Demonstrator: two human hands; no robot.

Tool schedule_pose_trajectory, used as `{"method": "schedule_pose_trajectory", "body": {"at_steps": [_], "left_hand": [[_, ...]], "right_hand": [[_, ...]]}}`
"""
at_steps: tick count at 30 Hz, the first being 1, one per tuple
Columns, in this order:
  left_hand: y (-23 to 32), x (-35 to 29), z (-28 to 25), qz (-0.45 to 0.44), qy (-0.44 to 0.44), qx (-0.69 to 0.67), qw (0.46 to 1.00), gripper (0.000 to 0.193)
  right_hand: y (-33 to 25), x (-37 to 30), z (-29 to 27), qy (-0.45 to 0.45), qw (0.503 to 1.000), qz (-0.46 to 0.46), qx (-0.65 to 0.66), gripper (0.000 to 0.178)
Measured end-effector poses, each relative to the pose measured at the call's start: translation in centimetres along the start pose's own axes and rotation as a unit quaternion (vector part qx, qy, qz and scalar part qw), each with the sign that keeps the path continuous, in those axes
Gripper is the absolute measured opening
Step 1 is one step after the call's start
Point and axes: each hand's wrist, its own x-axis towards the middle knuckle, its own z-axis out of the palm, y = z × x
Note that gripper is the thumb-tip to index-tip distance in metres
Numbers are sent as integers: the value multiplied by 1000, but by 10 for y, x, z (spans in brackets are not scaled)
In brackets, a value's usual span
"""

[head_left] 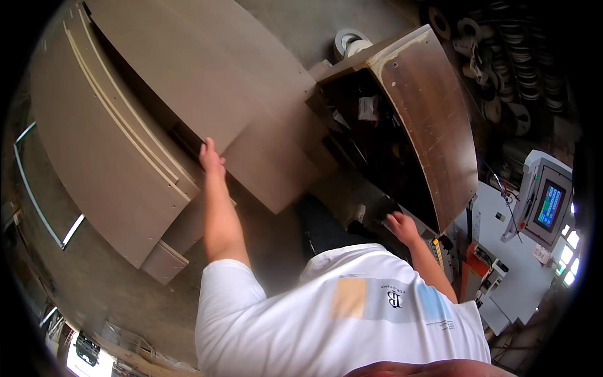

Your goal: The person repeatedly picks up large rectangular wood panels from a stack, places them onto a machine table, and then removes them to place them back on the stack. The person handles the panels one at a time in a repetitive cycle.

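My left hand (212,158) reaches forward to the near edge of a large greyish-brown board (207,69), its fingers bent at that edge beside a dark gap. Left of the gap lies a stack of similar boards (107,151) with pale edge strips. A smaller brown board (273,166) shows to the right of my left hand. My right hand (404,227) is curled low on the right, close to the lower end of a brown wooden cabinet (433,119). Whether anything lies inside its fingers is hidden.
Small items, including a white packet (368,108), lie inside the cabinet's dark hollow. To the right stands a pale machine with a control screen (549,204). Rolls of edging strip (521,53) are piled at the far right. A metal frame (38,188) is on the left floor.
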Motion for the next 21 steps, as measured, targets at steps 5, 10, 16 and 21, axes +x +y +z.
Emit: {"method": "schedule_pose_trajectory", "body": {"at_steps": [5, 10, 16, 21], "left_hand": [[-22, -107, 27, -13, -8, -14, 1000, 69], [-33, -230, 36, -8, -9, -70, 997, 26], [-54, -334, 35, -22, -26, -77, 996, 23], [-59, -402, 64, -26, -28, -85, 996, 26]], "right_hand": [[-152, 59, -24, -25, 979, -202, 33, 30], [-218, 87, -43, 49, 945, -323, 35, 35], [-194, 88, -60, 29, 923, -384, 3, 33], [-143, 59, -80, -20, 923, -325, 204, 25]]}}
